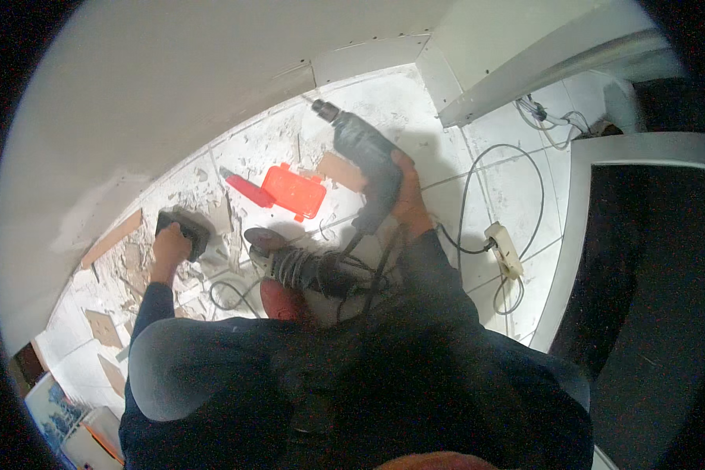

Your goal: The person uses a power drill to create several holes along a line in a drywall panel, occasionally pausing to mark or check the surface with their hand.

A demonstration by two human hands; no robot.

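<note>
My right hand [406, 196] is wrapped round the grip of a dark grey corded power drill [362, 142]. A thin bit in its chuck points to the far left, close to the foot of the wall. Lower left, my left hand [172, 249] grips a dark, square, box-like object [196, 235] just above the littered floor; its kind cannot be made out. Between the hands lie an open-looking orange-red plastic case [294, 193] and a red-handled tool [248, 189] touching its left side. An angle grinder [309, 270] with its cord wound about it rests nearer my body.
White debris and broken strips cover the tiled floor [121, 266] along the wall [172, 86]. A cream power strip [504, 251] with a looping black cord lies at right, beside a white-framed dark panel [583, 235]. A brown piece [341, 171] sits behind the drill.
</note>
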